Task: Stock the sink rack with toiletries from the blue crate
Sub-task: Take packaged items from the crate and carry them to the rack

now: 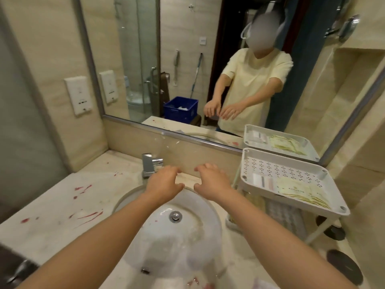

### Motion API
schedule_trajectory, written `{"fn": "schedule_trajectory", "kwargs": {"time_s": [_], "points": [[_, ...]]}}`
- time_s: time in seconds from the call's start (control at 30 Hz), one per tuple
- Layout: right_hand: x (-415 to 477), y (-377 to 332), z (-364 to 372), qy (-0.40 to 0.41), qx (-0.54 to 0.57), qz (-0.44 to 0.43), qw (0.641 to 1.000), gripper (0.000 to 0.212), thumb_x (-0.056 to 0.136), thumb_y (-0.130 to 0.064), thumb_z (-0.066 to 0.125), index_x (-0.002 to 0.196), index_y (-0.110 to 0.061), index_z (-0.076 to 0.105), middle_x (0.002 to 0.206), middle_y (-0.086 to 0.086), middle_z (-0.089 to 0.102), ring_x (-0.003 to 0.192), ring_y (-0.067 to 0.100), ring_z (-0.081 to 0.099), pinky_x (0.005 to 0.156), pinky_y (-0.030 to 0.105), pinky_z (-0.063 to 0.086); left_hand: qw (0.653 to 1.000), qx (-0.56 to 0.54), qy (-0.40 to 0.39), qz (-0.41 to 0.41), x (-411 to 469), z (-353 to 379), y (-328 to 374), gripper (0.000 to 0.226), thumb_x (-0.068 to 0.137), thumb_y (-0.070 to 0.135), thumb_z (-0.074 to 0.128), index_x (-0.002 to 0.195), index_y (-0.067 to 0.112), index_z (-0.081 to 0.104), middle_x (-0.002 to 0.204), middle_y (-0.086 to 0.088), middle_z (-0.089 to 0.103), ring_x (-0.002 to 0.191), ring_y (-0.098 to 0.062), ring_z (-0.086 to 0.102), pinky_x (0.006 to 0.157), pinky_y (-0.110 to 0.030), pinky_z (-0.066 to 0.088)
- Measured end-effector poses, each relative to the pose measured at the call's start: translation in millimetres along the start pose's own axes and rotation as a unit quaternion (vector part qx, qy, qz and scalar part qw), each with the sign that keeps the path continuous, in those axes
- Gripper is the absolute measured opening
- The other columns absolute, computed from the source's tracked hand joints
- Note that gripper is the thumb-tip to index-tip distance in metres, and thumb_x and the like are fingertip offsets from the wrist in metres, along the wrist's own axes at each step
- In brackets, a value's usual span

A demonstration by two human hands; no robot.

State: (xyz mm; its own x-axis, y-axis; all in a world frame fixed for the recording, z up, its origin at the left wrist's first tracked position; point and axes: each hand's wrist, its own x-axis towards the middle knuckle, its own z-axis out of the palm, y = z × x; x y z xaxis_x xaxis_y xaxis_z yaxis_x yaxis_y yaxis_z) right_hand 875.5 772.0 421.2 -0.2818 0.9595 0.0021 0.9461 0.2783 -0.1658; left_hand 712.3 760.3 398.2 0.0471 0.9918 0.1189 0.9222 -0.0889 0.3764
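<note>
Hovering over back rim of sink (125,202), near tap (149,164): L grip (164,182) & R grip (210,180), side by side, not touching, fingers loosely bent, both empty. Standing just R of sink: white rack (281,165), flat packets (300,192) in top tray. Showing only in mirror, behind person: blue crate (180,109). Red smears on desk (52,205).

I see warm, fairly bright, even indoor light; shadows soft. Wide-angle bends the mirror frame (187,138) and picture edges. Left hand (164,182) and right hand (210,181) slightly motion-blurred. Hazy smear over the sink (187,238) near bottom edge; left edge soft.
</note>
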Motion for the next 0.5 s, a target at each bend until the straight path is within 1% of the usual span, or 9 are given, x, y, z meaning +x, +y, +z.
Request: {"fn": "schedule_trajectory", "kwargs": {"time_s": [0.1,0.23,0.33,0.5], "points": [[7.3,-32.2,13.4,-0.014,0.002,-0.041,0.999,0.053,0.086,-0.033,0.058,0.137,-0.024,0.047,0.136,0.003,0.048,0.128,0.026,0.042,0.102,0.038,0.035,0.999,0.014,0.003,-0.049,-19.2,-9.8,-33.8,0.049,0.085,0.042,0.065,0.131,0.029,0.051,0.13,0.006,0.056,0.119,-0.016,0.054,0.094,-0.034,0.047],[11.7,-79.4,33.9,-0.041,0.002,-0.094,0.995,0.053,0.087,-0.032,0.057,0.137,-0.022,0.046,0.138,0.004,0.047,0.131,0.027,0.039,0.105,0.039,0.034,0.993,0.041,-0.006,-0.11,-50.4,-21.4,-80.4,0.05,0.086,0.042,0.063,0.133,0.028,0.05,0.129,0.004,0.054,0.117,-0.018,0.053,0.092,-0.034,0.047],[8.8,-117.3,51.0,-0.065,-0.002,-0.131,0.989,0.052,0.088,-0.033,0.056,0.137,-0.02,0.045,0.137,0.005,0.046,0.13,0.027,0.038,0.103,0.04,0.034,0.987,0.047,-0.009,-0.15,-78.5,-29.9,-115.2,0.052,0.087,0.044,0.062,0.135,0.029,0.048,0.131,0.006,0.053,0.119,-0.017,0.052,0.091,-0.034,0.045],[-1.9,-183.5,72.6,-0.087,0.001,-0.191,0.978,0.055,0.088,-0.03,0.055,0.141,-0.021,0.042,0.139,0.005,0.045,0.13,0.026,0.039,0.103,0.038,0.034,0.978,0.051,-0.002,-0.2,-129.9,-48.8,-166.7,0.051,0.087,0.044,0.061,0.135,0.03,0.047,0.133,0.007,0.052,0.121,-0.016,0.051,0.094,-0.034,0.046]]}}
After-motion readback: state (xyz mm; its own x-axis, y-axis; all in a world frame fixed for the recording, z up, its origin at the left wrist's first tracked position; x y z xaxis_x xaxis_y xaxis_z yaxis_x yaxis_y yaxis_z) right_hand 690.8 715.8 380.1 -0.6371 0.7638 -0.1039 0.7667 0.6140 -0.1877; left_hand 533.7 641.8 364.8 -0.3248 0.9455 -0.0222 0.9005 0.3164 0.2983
